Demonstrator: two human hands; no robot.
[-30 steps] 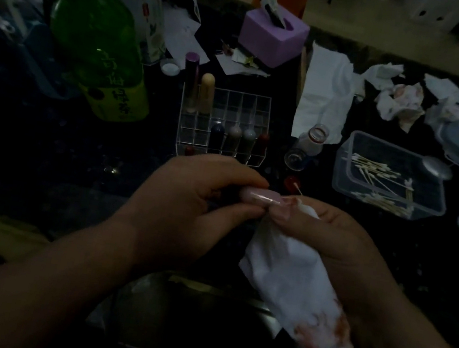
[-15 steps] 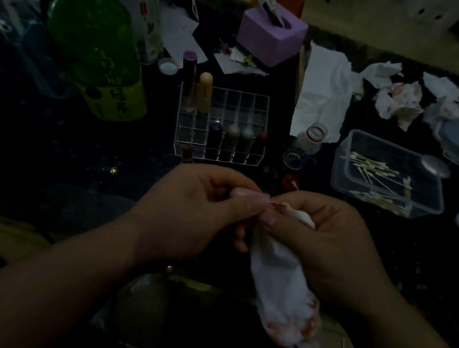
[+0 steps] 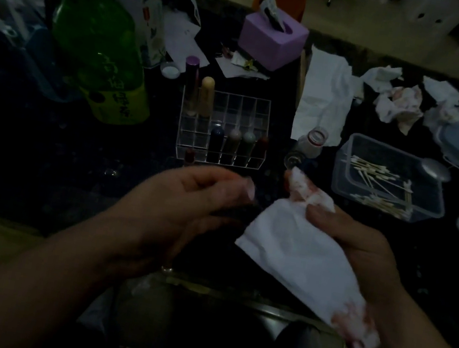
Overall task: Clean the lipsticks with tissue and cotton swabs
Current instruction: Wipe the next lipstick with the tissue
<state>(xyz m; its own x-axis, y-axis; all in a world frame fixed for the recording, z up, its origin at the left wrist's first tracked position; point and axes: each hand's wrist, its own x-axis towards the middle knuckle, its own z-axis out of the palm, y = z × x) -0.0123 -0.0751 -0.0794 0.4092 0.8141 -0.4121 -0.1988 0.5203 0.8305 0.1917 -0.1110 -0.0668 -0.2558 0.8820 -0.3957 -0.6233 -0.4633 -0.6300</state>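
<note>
White paper tissue point(image 3: 298, 246), smeared red at both ends, is pinched in the right hand point(image 3: 362, 244) near the front edge of the dark desk point(image 3: 72, 162). The left hand point(image 3: 183, 208) curls its fingers round a blurred pale pink lipstick tube point(image 3: 249, 191) just beside it. Wiping with the unstained middle seems best.

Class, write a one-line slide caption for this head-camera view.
Right hand grips a red-stained tissue beside the blurred left hand, in front of a clear lipstick organiser.

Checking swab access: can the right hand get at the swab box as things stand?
Probably yes: the swab box sits just beyond the right hand with nothing between them, though that hand grips a tissue.
</note>
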